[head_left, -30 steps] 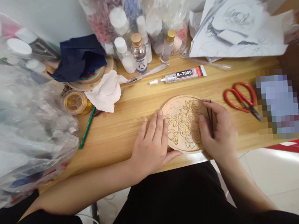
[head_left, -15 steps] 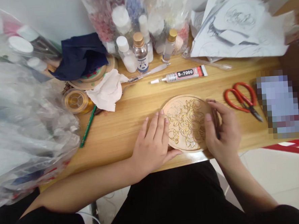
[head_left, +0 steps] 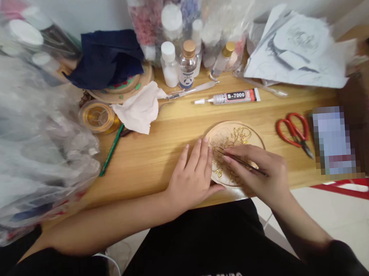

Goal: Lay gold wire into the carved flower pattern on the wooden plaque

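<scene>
Behind the wooden counter (head_left: 147, 150), bottles (head_left: 169, 66) stand near the wall. The round board (head_left: 223, 129) lies close to the counter's front edge, curled gold wire (head_left: 242, 134) on its face. Your left hand (head_left: 189, 177) is open, its fingers nearly straight against the board's left side. Your right hand (head_left: 266, 170) pinches dark tweezers (head_left: 244, 163) over the board; whether their tips touch the wire, you can't tell. Red-handled pliers (head_left: 302, 143) lie to the right.

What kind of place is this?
Looks like a craft workspace, though whether home or studio I can't tell. Signs: a round wooden disc with gold-coloured wire flower outlines, a spool of gold-coloured wire, and a B-7000 glue tube.
</scene>
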A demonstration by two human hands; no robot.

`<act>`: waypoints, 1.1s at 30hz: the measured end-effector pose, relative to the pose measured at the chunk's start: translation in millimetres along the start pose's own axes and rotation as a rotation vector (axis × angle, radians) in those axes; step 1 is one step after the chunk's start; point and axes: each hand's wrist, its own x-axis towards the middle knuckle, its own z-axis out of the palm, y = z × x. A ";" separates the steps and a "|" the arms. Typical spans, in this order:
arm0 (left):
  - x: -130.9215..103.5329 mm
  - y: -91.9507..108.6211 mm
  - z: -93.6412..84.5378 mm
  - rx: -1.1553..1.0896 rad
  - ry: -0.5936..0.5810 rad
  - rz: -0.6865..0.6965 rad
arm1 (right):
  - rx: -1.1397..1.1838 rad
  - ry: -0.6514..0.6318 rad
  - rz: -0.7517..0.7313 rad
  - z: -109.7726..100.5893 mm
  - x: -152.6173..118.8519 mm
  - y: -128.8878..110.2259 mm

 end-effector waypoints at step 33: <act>-0.2 -1.5 -0.4 0.005 0.034 0.004 | 0.023 0.059 -0.136 12.9 2.9 16.3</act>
